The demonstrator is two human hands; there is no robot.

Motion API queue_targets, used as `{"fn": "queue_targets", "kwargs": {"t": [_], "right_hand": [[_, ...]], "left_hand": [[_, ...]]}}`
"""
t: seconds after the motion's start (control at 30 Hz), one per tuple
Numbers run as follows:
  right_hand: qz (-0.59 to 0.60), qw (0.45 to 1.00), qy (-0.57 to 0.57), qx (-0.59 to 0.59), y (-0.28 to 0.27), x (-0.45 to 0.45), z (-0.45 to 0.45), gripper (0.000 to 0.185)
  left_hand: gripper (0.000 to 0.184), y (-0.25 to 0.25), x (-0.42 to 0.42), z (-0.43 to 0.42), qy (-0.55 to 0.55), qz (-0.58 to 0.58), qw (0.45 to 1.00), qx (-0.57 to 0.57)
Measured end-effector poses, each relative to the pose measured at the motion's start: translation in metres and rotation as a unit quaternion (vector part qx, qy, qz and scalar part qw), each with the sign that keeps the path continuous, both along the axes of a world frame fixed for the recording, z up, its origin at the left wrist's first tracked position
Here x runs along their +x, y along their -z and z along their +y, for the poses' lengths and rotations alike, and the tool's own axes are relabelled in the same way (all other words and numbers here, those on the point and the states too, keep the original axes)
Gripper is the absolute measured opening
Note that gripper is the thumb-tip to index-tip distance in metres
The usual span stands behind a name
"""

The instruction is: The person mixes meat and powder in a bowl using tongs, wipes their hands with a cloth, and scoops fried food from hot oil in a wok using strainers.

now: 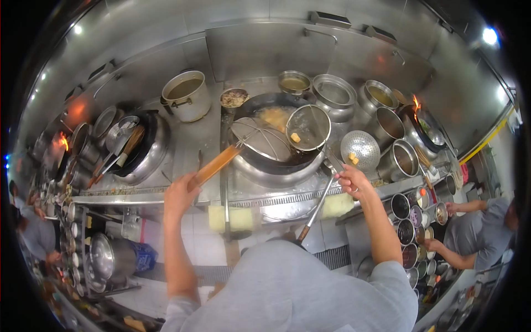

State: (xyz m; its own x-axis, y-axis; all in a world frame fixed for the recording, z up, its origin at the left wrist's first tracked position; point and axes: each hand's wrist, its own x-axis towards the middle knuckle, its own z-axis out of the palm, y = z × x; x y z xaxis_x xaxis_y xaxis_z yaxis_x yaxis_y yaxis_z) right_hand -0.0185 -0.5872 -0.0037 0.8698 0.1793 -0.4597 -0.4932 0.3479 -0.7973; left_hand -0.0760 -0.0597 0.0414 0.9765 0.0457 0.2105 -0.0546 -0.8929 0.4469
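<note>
My left hand (181, 195) is wrapped round the wooden handle (217, 167) of a wide wire skimmer (257, 138). Its mesh head lies over the near left side of a black wok (256, 105), where pale golden food (275, 117) sits in bubbling oil. My right hand (354, 181) grips the metal handle of a round mesh strainer (315, 123), tilted over the wok's right side. One yellow cube (295, 137) rests in that strainer. More yellow pieces (352, 158) show just above my right fingers, at the edge of a perforated metal ladle (362, 145).
A large pot (187, 105) of liquid and a bowl of sliced food (234, 98) stand at the back left. Metal pots (334, 91) line the right. Another wok (146, 149) holds brushes. Flames (416, 102) rise at right. A co-worker (478, 232) stands by ingredient containers.
</note>
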Motion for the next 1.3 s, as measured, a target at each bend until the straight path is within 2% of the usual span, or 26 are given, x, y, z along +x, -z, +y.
{"fn": "queue_targets", "kwargs": {"t": [0.1,0.17,0.27,0.4,0.43,0.47,0.5,0.53,0.57,0.6,0.63,0.67,0.7,0.73,0.77,0.8,0.87,0.9,0.93,1.0,1.03,1.1,1.13,1.2,1.23,1.3], "right_hand": [[0.010,0.996,0.017,0.082,0.000,-0.003,-0.008,0.035],[-0.022,0.978,0.056,0.198,0.005,-0.010,-0.018,0.030],[-0.055,0.954,0.098,0.279,0.011,-0.020,-0.039,0.025],[-0.080,0.956,0.180,0.217,0.017,-0.029,-0.074,0.021],[-0.078,0.959,0.212,0.170,0.020,-0.030,-0.081,0.039],[-0.078,0.959,0.210,0.173,0.028,-0.029,-0.091,0.039],[-0.049,0.968,0.247,0.009,0.037,-0.025,-0.099,0.046],[-0.020,0.949,0.274,-0.155,0.046,-0.022,-0.107,0.052],[-0.021,0.952,0.267,-0.152,0.050,-0.020,-0.111,0.052],[-0.020,0.911,0.209,-0.355,0.053,-0.017,-0.115,0.056],[-0.021,0.828,0.142,-0.542,0.056,-0.016,-0.121,0.059],[-0.026,0.831,0.136,-0.540,0.076,-0.011,-0.134,0.059],[-0.151,0.716,0.162,-0.662,0.114,-0.001,-0.154,0.055],[-0.270,0.570,0.184,-0.754,0.138,0.006,-0.160,0.051],[-0.253,0.634,0.179,-0.708,0.109,0.002,-0.139,0.051],[-0.254,0.641,0.175,-0.703,0.097,0.004,-0.124,0.051],[-0.302,0.707,0.175,-0.615,0.071,0.011,-0.098,0.051],[-0.172,0.858,0.150,-0.461,0.014,0.002,-0.060,0.052],[-0.174,0.859,0.151,-0.457,0.016,0.018,-0.049,0.052],[-0.174,0.926,0.120,-0.314,0.036,0.057,-0.038,0.053],[-0.177,0.925,0.121,-0.313,0.045,0.078,-0.031,0.053],[-0.211,0.867,0.042,-0.449,0.058,0.114,-0.017,0.057],[-0.218,0.867,0.041,-0.447,0.060,0.123,-0.015,0.057],[-0.157,0.921,-0.047,-0.352,0.055,0.139,-0.016,0.062],[-0.142,0.924,-0.091,-0.344,0.051,0.145,-0.020,0.065],[-0.103,0.941,-0.092,-0.307,0.034,0.146,-0.026,0.064]], "left_hand": [[0.046,-0.001,0.000,-0.004,-0.004,0.000,1.000,0.003],[0.047,0.003,-0.001,-0.004,0.003,0.009,1.000,0.000],[0.048,0.011,0.000,-0.011,0.007,0.018,1.000,-0.002],[0.049,0.023,0.006,-0.020,0.009,-0.010,1.000,-0.001],[0.049,0.024,0.006,-0.020,0.009,-0.010,1.000,0.002],[0.049,0.024,0.007,-0.019,0.002,-0.006,1.000,0.003],[0.048,0.022,0.006,-0.017,-0.009,-0.003,1.000,0.005],[0.048,0.018,0.004,-0.013,-0.015,-0.003,1.000,0.008],[0.048,0.012,0.003,-0.009,-0.010,0.000,1.000,0.002],[0.047,0.007,0.002,-0.007,-0.005,0.003,1.000,-0.004],[0.047,0.002,0.000,-0.007,-0.014,0.002,1.000,-0.002],[0.047,-0.003,-0.001,-0.007,-0.010,-0.001,1.000,0.013],[0.046,-0.007,-0.003,-0.007,-0.006,-0.002,1.000,0.029],[0.046,-0.007,-0.002,-0.007,-0.014,0.000,0.999,0.034],[0.046,-0.005,-0.001,-0.006,-0.012,-0.005,0.999,0.036],[0.046,-0.002,0.000,-0.005,-0.010,-0.010,0.999,0.039],[0.046,0.002,0.001,-0.004,-0.014,-0.005,0.999,0.037],[0.045,0.001,0.001,-0.005,-0.012,-0.005,1.000,0.027],[0.045,-0.002,-0.001,-0.007,-0.013,-0.008,0.999,0.030],[0.046,-0.009,-0.004,-0.012,-0.015,0.001,1.000,0.016],[0.046,-0.011,-0.004,-0.012,-0.016,-0.002,1.000,0.016],[0.046,-0.016,-0.006,-0.009,-0.021,-0.003,0.999,0.041],[0.046,-0.021,-0.008,-0.008,-0.025,-0.009,0.999,0.042],[0.045,-0.029,-0.012,-0.009,-0.010,-0.002,0.998,0.054],[0.045,-0.029,-0.013,-0.008,-0.017,-0.006,0.998,0.053],[0.044,-0.027,-0.015,-0.003,-0.028,0.002,0.998,0.062]]}}
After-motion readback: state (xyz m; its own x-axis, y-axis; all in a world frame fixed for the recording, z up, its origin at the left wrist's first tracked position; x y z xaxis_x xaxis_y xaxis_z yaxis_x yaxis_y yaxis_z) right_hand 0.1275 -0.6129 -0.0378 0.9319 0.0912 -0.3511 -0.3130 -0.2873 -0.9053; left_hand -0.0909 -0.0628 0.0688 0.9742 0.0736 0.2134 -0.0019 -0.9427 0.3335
